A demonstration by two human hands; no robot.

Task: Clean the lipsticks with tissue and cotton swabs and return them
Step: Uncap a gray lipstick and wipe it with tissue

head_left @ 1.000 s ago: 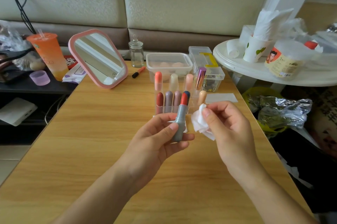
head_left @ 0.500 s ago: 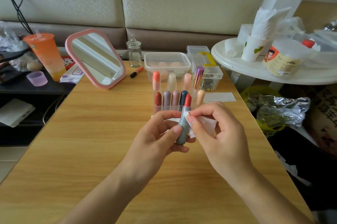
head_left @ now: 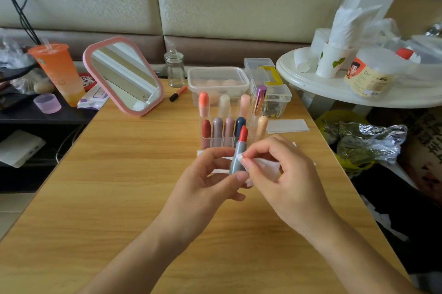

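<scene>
1. Just right of the frame's centre, the left hand [head_left: 210,174] grips a grey-cased lipstick with an orange-red bullet [head_left: 237,157]. Fingers and thumb are curled round the lower case, and the bullet points up, leaning slightly right.
2. The right hand [head_left: 289,174] pinches a crumpled white tissue [head_left: 266,167] between thumb and forefinger. It presses the tissue against the right side of the grey case, below the bullet.
3. A second ago the tissue was clear of the lipstick, held to its right at about bullet height. Half a second ago it had come onto the case just under the bullet. Now it sits lower, near the middle of the case. The left hand's grip looks unchanged throughout.
4. I judge that a wipe of the case is under way, running downward. The bullet itself is not touched by the tissue at this moment.
5. Directly above the hands in the frame stands a clear acrylic rack [head_left: 251,124] holding the other lipsticks [head_left: 217,131] upright in two rows. Returning this one is still to come, and I cannot tell which slot is its own.
6. Everything rests on a light wooden table [head_left: 119,198]. A pink-framed mirror [head_left: 124,76] leans in the upper left, with an orange drink cup [head_left: 57,71] further left.
</scene>
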